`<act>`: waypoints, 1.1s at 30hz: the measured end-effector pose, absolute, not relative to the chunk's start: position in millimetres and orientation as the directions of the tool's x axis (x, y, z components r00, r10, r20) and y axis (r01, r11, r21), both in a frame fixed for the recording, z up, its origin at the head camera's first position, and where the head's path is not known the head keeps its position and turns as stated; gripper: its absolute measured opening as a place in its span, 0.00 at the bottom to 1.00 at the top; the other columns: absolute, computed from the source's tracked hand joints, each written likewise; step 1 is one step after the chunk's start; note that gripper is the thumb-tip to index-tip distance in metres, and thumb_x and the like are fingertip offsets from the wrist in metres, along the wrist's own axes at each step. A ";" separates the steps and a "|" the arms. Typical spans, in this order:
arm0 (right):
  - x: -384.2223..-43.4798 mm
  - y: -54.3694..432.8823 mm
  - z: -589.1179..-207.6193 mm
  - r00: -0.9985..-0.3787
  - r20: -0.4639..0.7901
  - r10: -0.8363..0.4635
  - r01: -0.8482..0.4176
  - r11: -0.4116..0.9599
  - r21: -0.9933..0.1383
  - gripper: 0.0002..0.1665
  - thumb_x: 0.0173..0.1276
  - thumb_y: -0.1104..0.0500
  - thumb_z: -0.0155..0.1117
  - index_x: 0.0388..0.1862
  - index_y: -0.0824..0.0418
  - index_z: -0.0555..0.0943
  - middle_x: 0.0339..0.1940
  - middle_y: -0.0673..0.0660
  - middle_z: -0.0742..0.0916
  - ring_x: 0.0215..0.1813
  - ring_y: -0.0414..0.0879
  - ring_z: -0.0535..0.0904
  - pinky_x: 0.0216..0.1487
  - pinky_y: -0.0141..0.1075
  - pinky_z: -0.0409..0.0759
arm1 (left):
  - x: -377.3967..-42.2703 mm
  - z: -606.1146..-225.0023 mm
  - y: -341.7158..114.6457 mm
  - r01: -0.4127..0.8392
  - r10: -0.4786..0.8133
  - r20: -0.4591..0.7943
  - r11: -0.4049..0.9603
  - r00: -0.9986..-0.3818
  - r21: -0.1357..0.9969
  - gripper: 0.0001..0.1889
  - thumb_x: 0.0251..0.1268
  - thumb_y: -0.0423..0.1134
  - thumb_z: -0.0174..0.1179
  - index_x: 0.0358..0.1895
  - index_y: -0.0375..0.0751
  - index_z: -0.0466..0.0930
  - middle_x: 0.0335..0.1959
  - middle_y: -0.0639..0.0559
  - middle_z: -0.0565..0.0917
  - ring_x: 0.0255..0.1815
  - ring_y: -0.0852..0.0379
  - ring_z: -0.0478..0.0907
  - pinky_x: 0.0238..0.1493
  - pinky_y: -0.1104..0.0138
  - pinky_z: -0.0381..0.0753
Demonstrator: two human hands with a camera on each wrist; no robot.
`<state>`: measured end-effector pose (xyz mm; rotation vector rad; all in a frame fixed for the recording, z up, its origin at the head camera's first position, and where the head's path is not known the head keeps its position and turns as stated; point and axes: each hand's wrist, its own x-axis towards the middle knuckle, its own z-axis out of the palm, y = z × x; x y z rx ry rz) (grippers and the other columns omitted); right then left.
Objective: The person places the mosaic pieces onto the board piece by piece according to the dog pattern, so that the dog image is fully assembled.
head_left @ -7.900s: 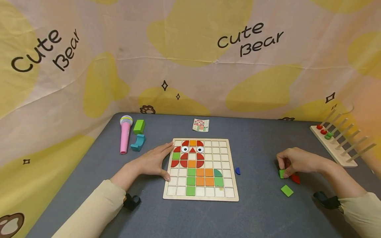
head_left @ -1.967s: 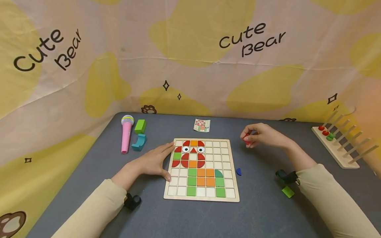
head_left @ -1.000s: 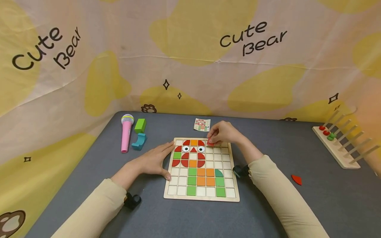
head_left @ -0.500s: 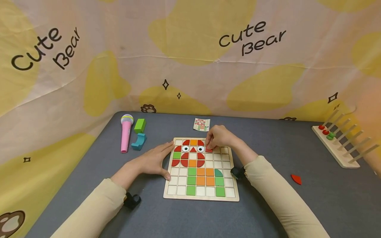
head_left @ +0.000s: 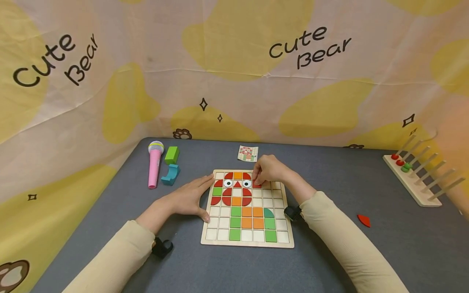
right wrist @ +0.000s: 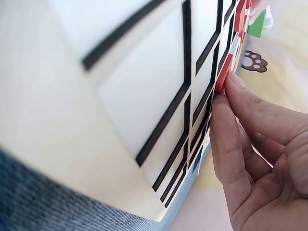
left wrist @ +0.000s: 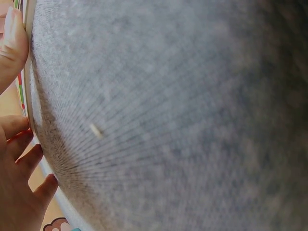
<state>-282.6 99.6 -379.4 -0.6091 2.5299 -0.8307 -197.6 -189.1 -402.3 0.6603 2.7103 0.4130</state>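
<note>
My left hand (head_left: 188, 199) lies with fingers spread at the left edge of the wooden grid board (head_left: 224, 244). In the left wrist view, fingertips of the left hand (left wrist: 21, 178) touch the board's rim. My right hand (head_left: 270, 169) pinches a red tile (head_left: 257, 184) between thumb and finger at the board's upper part, just right of an eye tile (head_left: 247, 184). The right wrist view shows the red tile (right wrist: 224, 74) against the grid, its shape partly hidden by the fingers. Red, orange and green tiles fill several squares.
A loose red tile (head_left: 364, 220) lies to the right. A picture card (head_left: 248, 154) is behind the board. Back left are a pink toy microphone (head_left: 154, 167), green block (head_left: 172, 155) and teal arch block (head_left: 170, 175). A peg rack (head_left: 414, 181) stands far right.
A green tile, earlier pinched at the right, now sits in the board's bottom row. My right hand has since brought a red tile over to the board's upper part. The left hand stays put.
</note>
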 end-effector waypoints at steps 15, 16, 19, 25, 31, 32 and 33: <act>-267.6 147.7 -360.0 -0.798 -0.093 -0.595 -0.465 0.706 -0.534 0.05 0.61 0.63 0.70 0.37 0.58 0.87 0.27 0.52 0.85 0.28 0.41 0.74 0.30 0.32 0.72 | -197.5 -403.8 -188.2 0.371 0.470 -0.252 0.858 -0.846 0.356 0.66 0.37 0.68 0.74 0.80 0.44 0.48 0.83 0.48 0.48 0.82 0.41 0.49 0.76 0.38 0.57; -265.1 155.3 -358.3 -0.798 -0.091 -0.596 -0.469 0.708 -0.528 0.06 0.60 0.63 0.70 0.37 0.58 0.87 0.27 0.51 0.85 0.29 0.41 0.75 0.31 0.32 0.73 | -197.7 -403.6 -188.3 0.371 0.470 -0.251 0.858 -0.846 0.355 0.66 0.37 0.68 0.74 0.80 0.44 0.48 0.83 0.48 0.48 0.82 0.41 0.49 0.76 0.38 0.57; -257.0 180.0 -355.2 -0.799 -0.090 -0.594 -0.473 0.715 -0.516 0.07 0.60 0.62 0.71 0.38 0.57 0.86 0.28 0.50 0.85 0.31 0.41 0.76 0.33 0.33 0.74 | -198.1 -402.5 -188.6 0.371 0.468 -0.251 0.859 -0.847 0.352 0.66 0.37 0.68 0.74 0.80 0.44 0.48 0.83 0.48 0.48 0.82 0.41 0.49 0.76 0.38 0.57; -237.7 229.3 -351.9 -0.802 -0.108 -0.587 -0.465 0.728 -0.503 0.08 0.59 0.62 0.73 0.38 0.56 0.86 0.27 0.47 0.84 0.31 0.37 0.76 0.33 0.29 0.75 | -198.6 -403.0 -189.4 0.364 0.461 -0.257 0.864 -0.850 0.348 0.66 0.37 0.68 0.74 0.80 0.44 0.48 0.83 0.49 0.48 0.83 0.41 0.49 0.76 0.38 0.56; -215.3 281.2 -354.9 -0.777 -0.187 -0.601 -0.426 0.721 -0.547 0.09 0.59 0.58 0.74 0.39 0.53 0.85 0.29 0.46 0.82 0.32 0.33 0.74 0.32 0.27 0.75 | -199.4 -405.1 -187.9 0.361 0.458 -0.257 0.866 -0.851 0.347 0.66 0.36 0.68 0.73 0.80 0.45 0.48 0.83 0.49 0.48 0.82 0.41 0.49 0.76 0.37 0.57; -212.3 289.2 -356.6 -0.770 -0.193 -0.609 -0.428 0.716 -0.552 0.10 0.59 0.57 0.74 0.40 0.52 0.85 0.29 0.45 0.81 0.32 0.32 0.73 0.32 0.27 0.75 | -199.4 -405.2 -188.0 0.362 0.459 -0.256 0.865 -0.851 0.346 0.66 0.36 0.69 0.73 0.80 0.45 0.48 0.83 0.48 0.48 0.82 0.41 0.49 0.76 0.37 0.57; -209.7 297.0 -358.8 -0.761 -0.191 -0.620 -0.436 0.706 -0.558 0.10 0.59 0.56 0.74 0.40 0.51 0.85 0.29 0.45 0.81 0.32 0.31 0.73 0.32 0.27 0.75 | -199.3 -405.4 -188.3 0.364 0.460 -0.255 0.865 -0.851 0.346 0.66 0.36 0.69 0.73 0.80 0.45 0.48 0.83 0.48 0.48 0.82 0.40 0.49 0.76 0.37 0.57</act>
